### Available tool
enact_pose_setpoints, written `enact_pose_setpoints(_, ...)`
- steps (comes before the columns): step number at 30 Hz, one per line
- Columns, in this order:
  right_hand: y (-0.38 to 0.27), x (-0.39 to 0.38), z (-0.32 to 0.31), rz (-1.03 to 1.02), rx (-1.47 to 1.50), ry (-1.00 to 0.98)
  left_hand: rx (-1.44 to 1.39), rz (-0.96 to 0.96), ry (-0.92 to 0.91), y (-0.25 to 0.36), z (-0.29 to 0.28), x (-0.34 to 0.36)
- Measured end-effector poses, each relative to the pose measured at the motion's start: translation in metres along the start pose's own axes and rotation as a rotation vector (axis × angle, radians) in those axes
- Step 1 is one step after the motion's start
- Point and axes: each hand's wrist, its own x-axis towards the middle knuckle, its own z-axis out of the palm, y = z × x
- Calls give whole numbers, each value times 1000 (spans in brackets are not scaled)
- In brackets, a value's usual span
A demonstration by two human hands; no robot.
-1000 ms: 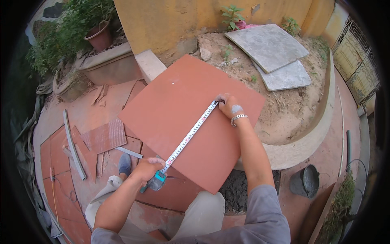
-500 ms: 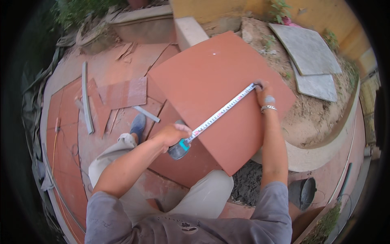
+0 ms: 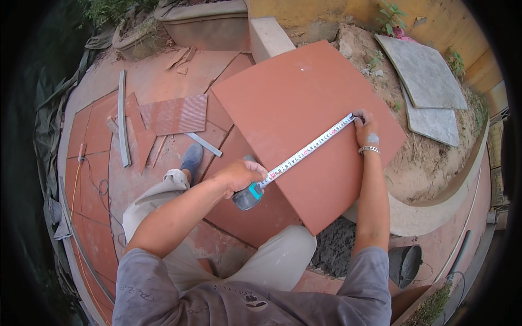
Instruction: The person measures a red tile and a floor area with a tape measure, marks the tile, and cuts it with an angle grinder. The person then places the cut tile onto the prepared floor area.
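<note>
A large square reddish-brown tile point(image 3: 293, 89) lies tilted in front of me, its near corner by my knee. Across its right part runs the pale blade point(image 3: 307, 151) of a tape measure, pulled out straight. My left hand point(image 3: 240, 176) is closed around the tape measure's black and teal case point(image 3: 248, 196), just off the tile's left edge, the thumb beside the blade. At the blade's far end, my right hand point(image 3: 367, 129) pinches the tip against the tile, its fingers partly hidden. A metal bracelet circles the right wrist.
Two grey slabs point(image 3: 424, 70) lie on a sandy bed with a curved kerb at right. Dark wet mortar point(image 3: 336, 247) and a black bucket point(image 3: 404, 266) are near my right arm. At left are a ribbed red tile piece point(image 3: 174, 114), a metal bar point(image 3: 123, 119) and an orange cable point(image 3: 73, 217).
The whole scene has shifted slightly right in the view. Both hands keep their hold on the tape measure, and the blade lies in nearly the same place on the tile.
</note>
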Motion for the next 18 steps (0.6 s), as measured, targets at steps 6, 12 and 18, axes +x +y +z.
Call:
enact_pose_setpoints(6,2,0,5,-62,-50,8,17,17,28,-2,0,3)
enact_pose_setpoints(12,-4,-2,-5,46,-20,-14,39,36,33,-1,2,4)
enact_pose_setpoints(18,-16,-7,-10,54,-6,-8,11,-9,51,1,1,4)
